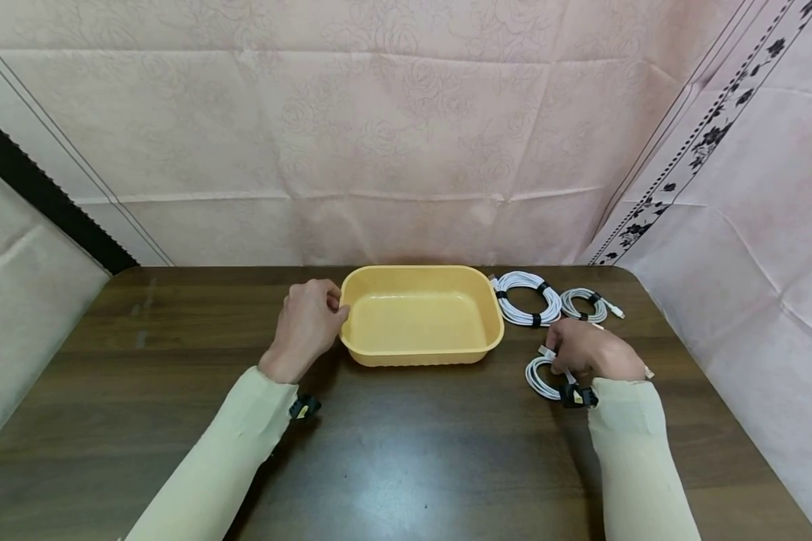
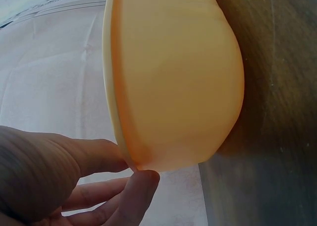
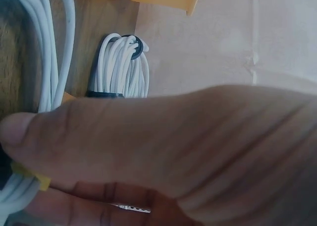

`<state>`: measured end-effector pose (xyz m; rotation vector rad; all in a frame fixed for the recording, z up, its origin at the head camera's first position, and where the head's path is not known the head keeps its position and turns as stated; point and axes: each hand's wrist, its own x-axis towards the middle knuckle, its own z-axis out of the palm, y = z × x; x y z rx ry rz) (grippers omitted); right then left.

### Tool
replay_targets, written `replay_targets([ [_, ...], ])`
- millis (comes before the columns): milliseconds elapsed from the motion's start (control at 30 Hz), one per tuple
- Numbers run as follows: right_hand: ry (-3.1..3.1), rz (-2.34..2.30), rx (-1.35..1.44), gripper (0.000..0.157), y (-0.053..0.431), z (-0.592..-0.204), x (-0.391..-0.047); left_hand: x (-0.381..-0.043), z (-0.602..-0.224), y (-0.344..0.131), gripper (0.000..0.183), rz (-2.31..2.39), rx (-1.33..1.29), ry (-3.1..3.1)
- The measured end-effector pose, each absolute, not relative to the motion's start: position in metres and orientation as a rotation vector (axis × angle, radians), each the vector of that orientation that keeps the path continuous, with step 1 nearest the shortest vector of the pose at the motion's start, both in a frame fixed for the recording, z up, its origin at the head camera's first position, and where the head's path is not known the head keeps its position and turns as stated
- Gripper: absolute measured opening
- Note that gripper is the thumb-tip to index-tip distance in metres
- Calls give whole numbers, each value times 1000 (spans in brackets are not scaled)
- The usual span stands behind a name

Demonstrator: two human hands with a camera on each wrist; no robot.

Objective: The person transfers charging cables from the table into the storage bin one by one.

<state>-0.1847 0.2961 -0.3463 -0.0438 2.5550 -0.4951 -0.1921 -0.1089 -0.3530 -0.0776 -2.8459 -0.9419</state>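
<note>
A shallow yellow plastic tub [image 1: 416, 358] stands near the table's back edge. My left hand [image 1: 307, 323] pinches its left rim; in the left wrist view the thumb and fingertips meet at the end of the tub's rim [image 2: 112, 82]. To the right of the tub, my right hand [image 1: 592, 352] grips a coiled white cable [image 1: 533, 379]. In the right wrist view the thumb lies across the strands of this cable [image 3: 49, 62], and a yellow tie [image 3: 42, 180] shows beside the fingers. Part of the coil is hidden by the hand.
Behind my right hand lie a larger white cable coil [image 1: 524, 279] with black ties, close against the tub, and a smaller white coil [image 1: 567, 302]. The brown wooden table [image 1: 406, 451] meets a pale floral cloth [image 1: 406, 150] at its back edge.
</note>
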Motion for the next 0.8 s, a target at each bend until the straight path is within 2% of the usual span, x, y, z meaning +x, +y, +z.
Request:
replay_targets([
  [800, 2515, -567, -19, 24, 297, -343, -183, -192, -353, -108, 16, -952, -69, -2839],
])
